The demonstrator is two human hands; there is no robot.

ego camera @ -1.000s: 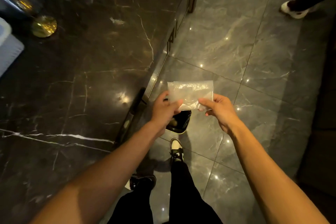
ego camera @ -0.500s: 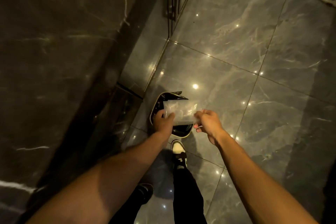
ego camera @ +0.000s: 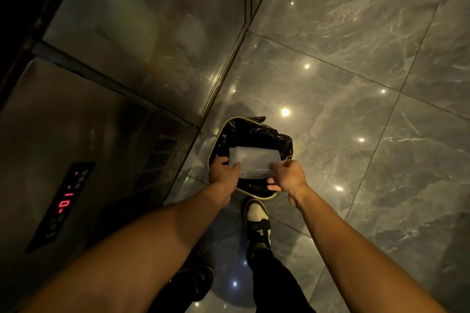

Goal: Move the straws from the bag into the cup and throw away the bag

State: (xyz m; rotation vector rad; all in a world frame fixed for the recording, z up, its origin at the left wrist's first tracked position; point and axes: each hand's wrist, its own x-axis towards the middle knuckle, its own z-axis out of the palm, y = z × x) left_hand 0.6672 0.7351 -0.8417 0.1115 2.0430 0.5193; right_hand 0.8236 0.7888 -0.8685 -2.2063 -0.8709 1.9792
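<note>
An empty clear plastic bag (ego camera: 254, 161) is stretched flat between my two hands, directly over a small trash bin (ego camera: 221, 132) lined with a black liner. My left hand (ego camera: 223, 170) pinches the bag's left edge. My right hand (ego camera: 287, 175) pinches its right edge, with the lower fingers curled loose beneath. The bag hangs just above the bin's opening. No straws and no cup are in view.
A steel appliance (ego camera: 76, 147) with a red digital display (ego camera: 63, 202) and a vent grille stands to the left, close to the bin. Glossy grey floor tiles (ego camera: 356, 109) spread to the right. My feet in dark trousers stand just behind the bin (ego camera: 256, 221).
Both hands carried the bag from beside the dark marble counter down toward the floor; it now hovers right over the bin's opening. My view has tilted downward.
</note>
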